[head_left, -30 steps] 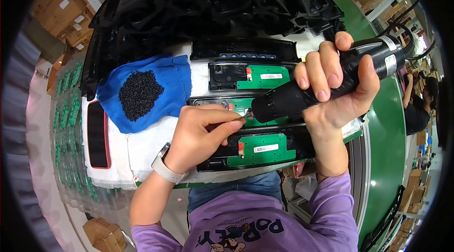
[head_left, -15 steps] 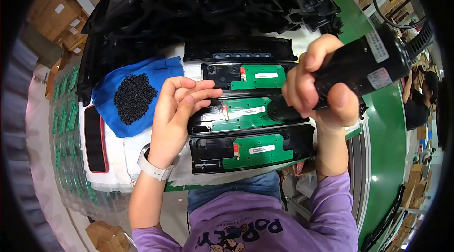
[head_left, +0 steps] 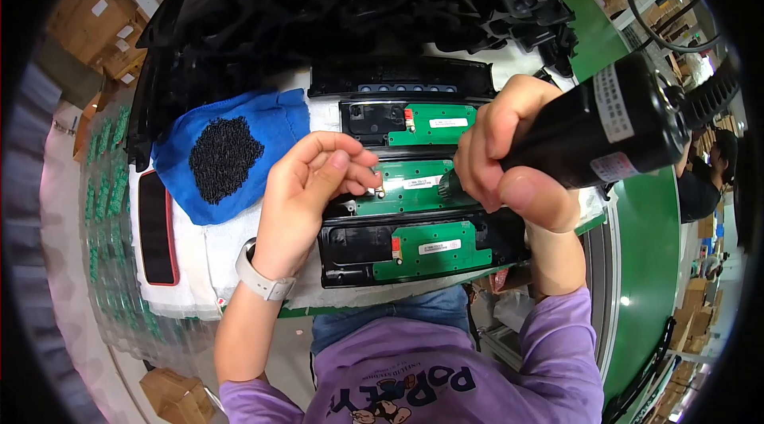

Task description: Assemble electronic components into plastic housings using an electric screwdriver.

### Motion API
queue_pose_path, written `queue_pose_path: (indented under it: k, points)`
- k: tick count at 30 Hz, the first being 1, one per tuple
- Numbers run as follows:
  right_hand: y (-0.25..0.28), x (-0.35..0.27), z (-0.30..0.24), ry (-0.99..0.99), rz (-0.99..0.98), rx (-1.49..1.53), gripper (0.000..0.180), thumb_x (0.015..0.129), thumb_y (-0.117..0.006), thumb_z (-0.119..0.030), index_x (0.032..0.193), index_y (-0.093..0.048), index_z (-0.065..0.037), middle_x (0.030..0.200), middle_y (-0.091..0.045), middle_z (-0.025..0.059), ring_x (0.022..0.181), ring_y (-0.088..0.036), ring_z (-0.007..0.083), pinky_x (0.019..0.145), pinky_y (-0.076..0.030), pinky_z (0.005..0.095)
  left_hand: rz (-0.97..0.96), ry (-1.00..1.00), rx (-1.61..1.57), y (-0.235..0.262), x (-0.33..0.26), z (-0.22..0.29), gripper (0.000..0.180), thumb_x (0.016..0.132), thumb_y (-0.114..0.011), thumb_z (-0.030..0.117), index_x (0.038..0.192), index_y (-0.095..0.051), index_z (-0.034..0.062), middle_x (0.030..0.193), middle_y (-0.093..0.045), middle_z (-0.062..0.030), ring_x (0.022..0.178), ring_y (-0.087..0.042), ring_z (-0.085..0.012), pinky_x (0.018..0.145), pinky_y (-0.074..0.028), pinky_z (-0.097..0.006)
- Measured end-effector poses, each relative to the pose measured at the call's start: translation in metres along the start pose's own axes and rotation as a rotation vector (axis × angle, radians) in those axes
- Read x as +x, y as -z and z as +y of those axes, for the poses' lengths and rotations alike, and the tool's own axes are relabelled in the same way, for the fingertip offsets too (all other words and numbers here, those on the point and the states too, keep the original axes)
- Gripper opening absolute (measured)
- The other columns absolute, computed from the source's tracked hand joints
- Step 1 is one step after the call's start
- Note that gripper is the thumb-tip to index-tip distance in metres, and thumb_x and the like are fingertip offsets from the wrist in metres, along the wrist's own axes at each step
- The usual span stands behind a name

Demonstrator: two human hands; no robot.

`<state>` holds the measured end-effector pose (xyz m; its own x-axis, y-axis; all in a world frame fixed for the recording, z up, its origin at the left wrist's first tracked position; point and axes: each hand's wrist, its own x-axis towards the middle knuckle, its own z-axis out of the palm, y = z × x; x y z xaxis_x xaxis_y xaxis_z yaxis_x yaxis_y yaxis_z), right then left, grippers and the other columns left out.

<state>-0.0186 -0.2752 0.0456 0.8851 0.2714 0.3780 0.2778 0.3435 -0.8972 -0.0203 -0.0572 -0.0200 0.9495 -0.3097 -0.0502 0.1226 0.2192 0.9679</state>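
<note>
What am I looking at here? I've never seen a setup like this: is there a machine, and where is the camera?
There is no robot: these are a person's own bare hands. The camera is the left of two fisheye lenses worn on the head, looking down, so straight edges bend near the rim.

The right hand grips a black electric screwdriver, its nose over the middle of three green circuit boards set in black plastic panels. The left hand has its fingers curled near that middle board; whether they pinch something small can't be seen.

On the white-covered table, a blue cloth carries a pile of what look like small black screws. A red-edged smartphone lies beside it, and larger black plastic parts are heaped behind.
</note>
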Motion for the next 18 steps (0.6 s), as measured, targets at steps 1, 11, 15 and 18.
queue_pose_path:
  k: [1, 11, 15, 18]
  points:
    - [0.001, 0.000, -0.001, -0.010, 0.002, -0.007, 0.021, 0.065, -0.072, -0.006, 0.078, -0.057, 0.000, 0.064, -0.057, 0.0033, 0.053, -0.051, 0.0081, 0.049, -0.039, 0.0205, -0.002, -0.002, -0.004, -0.002, 0.001, -0.001, 0.021, 0.099, -0.041, 0.012, 0.111, -0.051, -0.0027, 0.102, -0.064, -0.0138, 0.091, -0.065, -0.0195, 0.080, -0.050, -0.028]
    - [0.009, -0.001, -0.005, -0.029, -0.147, 0.061, 0.028, 0.068, -0.071, -0.006, 0.088, -0.053, 0.001, 0.069, -0.053, 0.0040, 0.055, -0.051, 0.0099, 0.051, -0.041, 0.0211, -0.038, 0.076, -0.120, 0.003, -0.002, 0.006, 0.021, 0.100, -0.042, 0.019, 0.105, -0.052, 0.0001, 0.084, -0.065, -0.0126, 0.067, -0.065, -0.0165, 0.061, -0.049, -0.022]
    - [0.020, 0.007, -0.008, 0.153, -0.236, 0.195, 0.037, 0.080, -0.069, -0.032, 0.097, -0.046, -0.008, 0.059, -0.050, -0.0039, 0.043, -0.049, 0.0099, 0.046, -0.041, 0.0256, -0.030, 0.070, 0.034, 0.002, -0.004, 0.004, 0.015, 0.099, -0.045, 0.019, 0.101, -0.051, 0.0049, 0.060, -0.049, 0.0004, 0.046, -0.036, -0.0030, 0.045, -0.029, -0.019]
    - [0.029, 0.010, -0.014, 0.258, -0.268, 0.276, 0.034, 0.085, -0.063, -0.033, 0.101, -0.046, -0.009, 0.062, -0.052, -0.0043, 0.046, -0.053, 0.0084, 0.054, -0.046, 0.0265, -0.016, 0.031, 0.097, -0.006, -0.006, 0.007, 0.010, 0.096, -0.049, 0.014, 0.099, -0.049, 0.0038, 0.060, -0.049, 0.0008, 0.047, -0.037, -0.0040, 0.046, -0.031, -0.019]
